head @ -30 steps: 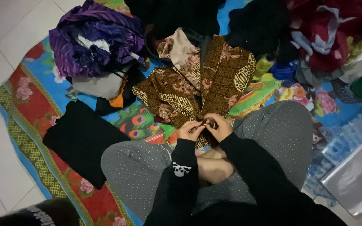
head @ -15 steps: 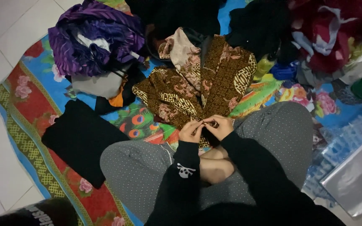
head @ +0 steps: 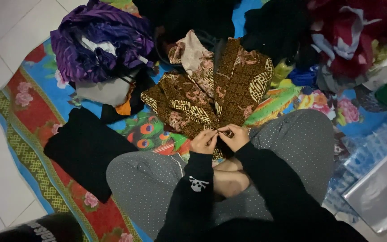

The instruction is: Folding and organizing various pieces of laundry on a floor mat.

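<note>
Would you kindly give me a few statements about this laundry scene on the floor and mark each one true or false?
1. Both hands, left hand and right hand, pinch the near edge of the brown batik shirt. True.
2. The folded black garment lies to the person's right. False: it lies to their left, on the floral mat.
3. The purple striped garment sits atop a pile. True.
4. The person wears red trousers. False: they are grey dotted trousers.
</note>
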